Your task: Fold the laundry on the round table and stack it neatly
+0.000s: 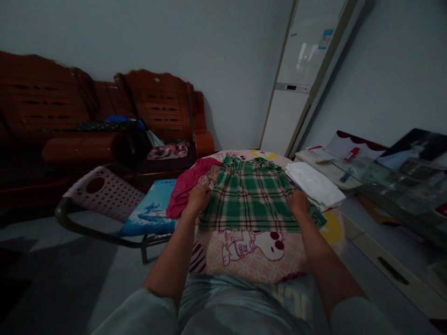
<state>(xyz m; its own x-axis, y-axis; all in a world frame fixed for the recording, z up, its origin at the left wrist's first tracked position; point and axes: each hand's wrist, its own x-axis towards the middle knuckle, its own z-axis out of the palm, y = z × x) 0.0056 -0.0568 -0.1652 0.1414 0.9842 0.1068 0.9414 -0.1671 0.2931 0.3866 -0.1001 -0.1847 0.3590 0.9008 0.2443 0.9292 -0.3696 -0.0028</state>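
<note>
A green plaid garment (249, 197) with a ruffled far edge lies spread flat on a round table covered by a pink patterned cloth (216, 260). My left hand (199, 199) is closed at the garment's left side, beside a crumpled magenta garment (186, 186) and a small beige cloth (212, 173). On the opposite side my right hand (298, 203) is closed on the plaid fabric, and a bit of green cloth sticks out beyond it. Folded white cloth (314, 184) lies just past my right hand. My fingertips are hard to make out in the dim light.
To the left stands a chair with a woven pink back (104, 193) and a blue cushion (153, 209). Wooden sofas (160, 102) holding clothes line the wall. A tall white air conditioner (291, 70) stands behind. On the right, a glass-topped cabinet (387, 190) carries papers and other items.
</note>
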